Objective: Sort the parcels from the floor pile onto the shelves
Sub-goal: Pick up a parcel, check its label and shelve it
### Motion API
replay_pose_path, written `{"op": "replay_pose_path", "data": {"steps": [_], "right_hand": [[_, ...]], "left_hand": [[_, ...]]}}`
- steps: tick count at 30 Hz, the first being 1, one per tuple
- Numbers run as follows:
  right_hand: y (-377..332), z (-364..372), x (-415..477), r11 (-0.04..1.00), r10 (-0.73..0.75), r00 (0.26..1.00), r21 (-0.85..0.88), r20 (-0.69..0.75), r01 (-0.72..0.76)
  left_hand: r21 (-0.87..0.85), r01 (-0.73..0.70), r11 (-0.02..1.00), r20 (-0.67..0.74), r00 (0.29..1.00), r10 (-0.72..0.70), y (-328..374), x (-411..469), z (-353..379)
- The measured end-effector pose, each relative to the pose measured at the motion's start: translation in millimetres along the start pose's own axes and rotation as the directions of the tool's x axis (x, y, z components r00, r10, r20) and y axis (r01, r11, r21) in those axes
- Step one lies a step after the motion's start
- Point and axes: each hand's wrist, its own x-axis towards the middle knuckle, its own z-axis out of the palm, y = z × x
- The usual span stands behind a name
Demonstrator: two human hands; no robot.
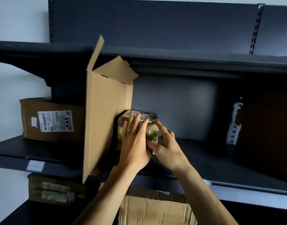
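your left hand (pixel 134 140) lies flat against the front of the small parcel (pixel 150 116), fingers straight and close together, pressing on it rather than wrapping it; a ring (pixel 128 130) shows on one finger. your right hand (pixel 167 146) has hold of the same parcel from its right side, thumb low on the front face and the other fingers curved round the right edge, the forefinger up at the top corner.

the small parcel sits on the middle shelf (pixel 204 159), wrapped in shiny tape with a label across its top. its left side is touching the tall open box (pixel 105 111), which stands upright on the same shelf with its flaps raised towards the upper shelf (pixel 188 60).

further left on the middle shelf, behind the tall box, a brown carton (pixel 30 120) rests with a white shipping label (pixel 55 120) facing you. at the far right of that shelf stands a dark bulky box (pixel 266 127), too shadowed to read.

on the shelf below, a taped parcel (pixel 55 190) lies at the left, and a worn cardboard box (pixel 152 210) stands under your forearms.
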Motion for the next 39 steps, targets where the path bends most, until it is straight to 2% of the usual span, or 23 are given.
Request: {"op": "replay_pose_path", "data": {"steps": [5,10,15,19,23,28,31,36,39], "right_hand": [[-5,-47,-29,0.999,-0.025,0.998,0.047,-0.055,0.027],[-7,-131,-81,0.997,-0.063,0.984,0.039,-0.166,0.071],[-3,-239,-159,0.993,-0.116,0.944,-0.023,-0.308,0.114],[11,-353,-251,0.988,-0.146,0.896,-0.105,-0.42,0.112],[22,-479,-352,0.988,-0.109,0.777,-0.154,-0.619,0.016],[29,-597,-462,0.969,-0.078,0.677,-0.216,-0.732,-0.121],[33,-654,-519,0.954,-0.065,0.57,-0.219,-0.819,-0.206],[53,-737,-595,0.912,-0.101,0.397,-0.244,-0.912,-0.33],[67,-787,-622,0.886,-0.119,0.338,-0.254,-0.934,-0.387]], "left_hand": [[-0.131,-0.038,0.991,-0.073,0.997,0.028,47,-4,6],[-0.214,-0.095,0.972,-0.101,0.992,0.075,128,-12,24],[-0.342,-0.161,0.926,-0.102,0.986,0.133,248,-35,49],[-0.514,-0.262,0.817,-0.168,0.965,0.204,386,-68,59],[-0.67,-0.325,0.667,-0.148,0.94,0.308,535,-102,81],[-0.786,-0.341,0.515,-0.109,0.897,0.428,700,-134,117],[-0.84,-0.373,0.394,-0.142,0.852,0.504,788,-153,132],[-0.921,-0.309,0.236,-0.134,0.821,0.555,908,-188,170],[-0.954,-0.243,0.175,-0.096,0.802,0.589,970,-205,199]]}}
